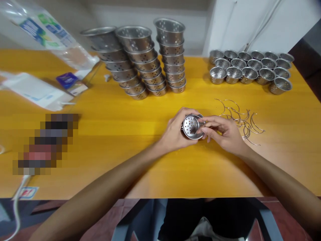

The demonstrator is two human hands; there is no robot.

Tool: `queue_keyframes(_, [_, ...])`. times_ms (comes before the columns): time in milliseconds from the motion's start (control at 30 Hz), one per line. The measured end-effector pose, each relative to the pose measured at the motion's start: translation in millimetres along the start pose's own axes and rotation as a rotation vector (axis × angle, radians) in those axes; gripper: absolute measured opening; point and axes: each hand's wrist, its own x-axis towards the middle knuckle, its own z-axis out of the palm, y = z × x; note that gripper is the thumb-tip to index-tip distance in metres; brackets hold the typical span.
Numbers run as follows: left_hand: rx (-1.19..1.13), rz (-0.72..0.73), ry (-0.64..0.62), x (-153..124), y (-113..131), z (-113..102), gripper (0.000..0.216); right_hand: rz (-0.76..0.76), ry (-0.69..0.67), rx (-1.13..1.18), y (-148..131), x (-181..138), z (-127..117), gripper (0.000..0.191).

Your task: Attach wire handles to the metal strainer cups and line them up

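Observation:
My left hand [175, 129] is wrapped round a small perforated metal cup [190, 125], its open mouth tilted up toward me. At the cup's right rim, the fingers of my right hand [223, 132] are pinched together on what looks like a thin curved wire, mostly hidden by the fingertips. Part of my right hand reaches over the cup's mouth. Just right of that hand lies a loose pile of thin curved metal wires [247, 125] on the yellow table [140, 160].
Three tall stacks of perforated cups [173, 60] stand at the back. Rows of single cups [248, 74] are at the back right. On the left lie a clear plastic bottle [57, 36], a white packet [35, 90], a purple packet [67, 82] and a blurred-out object with a white cable [17, 207].

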Motion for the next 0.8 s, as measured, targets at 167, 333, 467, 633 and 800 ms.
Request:
queue_keyframes(167, [0.113, 0.269, 0.06, 2.3, -1.5, 2.8, 0.055, -0.049, 0.03, -0.084, 2.3, -1.7, 0.1, 0.018])
queue_keyframes(333, [0.205, 0.324, 0.077, 2.6, 0.1, 2.9, 0.055, -0.091, 0.013, -0.191, 6.0, -5.6, 0.2, 0.014])
queue_keyframes(467, [0.207, 0.285, 0.061, 0.7, 0.6, 2.2, 0.058, -0.092, 0.011, -0.229, 5.9, -5.3, 0.3, 0.013])
queue_keyframes(633, [0.184, 0.23, 0.048, -1.7, -2.0, 3.4, 0.061, -0.084, -0.031, -0.217, 3.7, -2.8, -0.5, 0.013])
queue_keyframes(800, [0.17, 0.235, 0.044, -1.3, -0.9, 4.1, 0.061, -0.081, -0.03, -0.185, 5.3, -2.5, -0.5, 0.012])
